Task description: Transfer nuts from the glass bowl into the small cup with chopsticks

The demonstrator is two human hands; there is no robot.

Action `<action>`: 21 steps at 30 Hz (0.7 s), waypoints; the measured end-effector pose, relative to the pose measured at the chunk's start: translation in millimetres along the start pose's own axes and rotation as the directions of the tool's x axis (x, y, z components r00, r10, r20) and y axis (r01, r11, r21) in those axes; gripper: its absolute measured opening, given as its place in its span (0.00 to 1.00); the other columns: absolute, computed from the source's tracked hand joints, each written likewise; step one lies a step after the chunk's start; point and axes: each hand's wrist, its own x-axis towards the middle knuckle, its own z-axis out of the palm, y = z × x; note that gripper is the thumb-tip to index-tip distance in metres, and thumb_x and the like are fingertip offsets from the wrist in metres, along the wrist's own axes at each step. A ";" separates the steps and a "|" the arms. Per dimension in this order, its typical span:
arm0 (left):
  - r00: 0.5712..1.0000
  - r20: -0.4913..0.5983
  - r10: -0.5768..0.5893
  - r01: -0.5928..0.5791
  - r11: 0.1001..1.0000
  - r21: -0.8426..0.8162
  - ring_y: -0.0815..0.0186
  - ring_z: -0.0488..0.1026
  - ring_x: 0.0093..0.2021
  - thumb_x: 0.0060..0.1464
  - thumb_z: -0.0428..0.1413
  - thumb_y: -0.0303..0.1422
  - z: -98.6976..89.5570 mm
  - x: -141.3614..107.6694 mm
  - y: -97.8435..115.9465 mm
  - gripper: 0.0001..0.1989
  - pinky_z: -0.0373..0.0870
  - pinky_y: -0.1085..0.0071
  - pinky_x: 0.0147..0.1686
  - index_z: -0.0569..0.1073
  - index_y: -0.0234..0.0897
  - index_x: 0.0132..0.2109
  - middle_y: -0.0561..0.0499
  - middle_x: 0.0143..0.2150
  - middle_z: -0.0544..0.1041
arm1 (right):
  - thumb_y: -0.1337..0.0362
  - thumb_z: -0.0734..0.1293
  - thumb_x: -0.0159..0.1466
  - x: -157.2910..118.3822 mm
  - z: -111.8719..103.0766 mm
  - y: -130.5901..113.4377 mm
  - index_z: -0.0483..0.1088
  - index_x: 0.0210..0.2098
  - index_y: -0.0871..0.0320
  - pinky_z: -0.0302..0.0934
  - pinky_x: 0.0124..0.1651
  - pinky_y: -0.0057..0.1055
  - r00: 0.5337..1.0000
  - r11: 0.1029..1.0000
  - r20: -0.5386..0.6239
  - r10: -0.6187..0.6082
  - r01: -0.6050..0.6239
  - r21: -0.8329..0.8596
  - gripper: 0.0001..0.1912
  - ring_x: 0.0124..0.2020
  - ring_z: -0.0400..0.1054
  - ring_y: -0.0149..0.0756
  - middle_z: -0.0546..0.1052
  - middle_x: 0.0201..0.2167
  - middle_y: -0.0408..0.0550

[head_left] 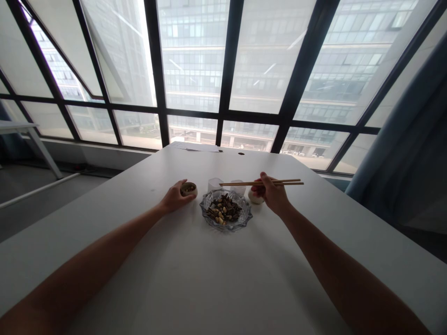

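My left hand is wrapped round the side of a small round cup with some bits inside, on the left of the table. In my right hand is a pair of wooden chopsticks, held level with the tips pointing left. Between the hands sits a clear glass bowl with a wavy rim. It holds a heap of dark striped seeds and paler nuts. A second small pale cup stands partly hidden behind my right hand.
Two clear plastic cups, a left one and a right one, stand just behind the glass bowl. Everything rests on a white table. Papers lie at its far end, before tall windows. A blue curtain hangs at the right.
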 end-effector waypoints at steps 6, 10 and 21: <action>0.986 0.030 0.163 -0.166 0.974 0.153 0.44 0.70 0.62 0.50 0.58 0.59 11.9 35.7 41.6 0.42 0.67 0.49 0.61 0.69 0.32 0.62 0.34 0.62 0.73 | 0.38 0.74 0.52 13.7 -25.2 -5.0 0.72 0.25 0.60 0.64 0.15 0.26 0.993 0.997 -0.096 -0.068 0.064 -0.042 0.29 0.13 0.69 0.32 0.77 0.16 0.48; 0.921 0.244 0.303 -0.351 0.917 0.189 0.43 0.68 0.64 0.50 0.60 0.57 56.8 68.0 93.3 0.42 0.63 0.49 0.63 0.68 0.33 0.64 0.34 0.63 0.72 | 0.39 0.73 0.54 20.6 -44.5 -4.3 0.71 0.25 0.60 0.63 0.15 0.26 0.984 0.992 -0.145 -0.104 0.092 -0.089 0.27 0.13 0.69 0.32 0.77 0.16 0.48; 0.863 0.323 0.390 -0.440 0.893 0.098 0.45 0.71 0.59 0.43 0.67 0.33 115.6 102.5 124.6 0.49 0.69 0.54 0.58 0.57 0.29 0.70 0.35 0.58 0.75 | 0.38 0.72 0.54 27.6 -71.6 -1.3 0.70 0.26 0.59 0.61 0.15 0.26 0.969 0.982 -0.180 -0.171 0.154 -0.107 0.28 0.13 0.69 0.32 0.76 0.16 0.48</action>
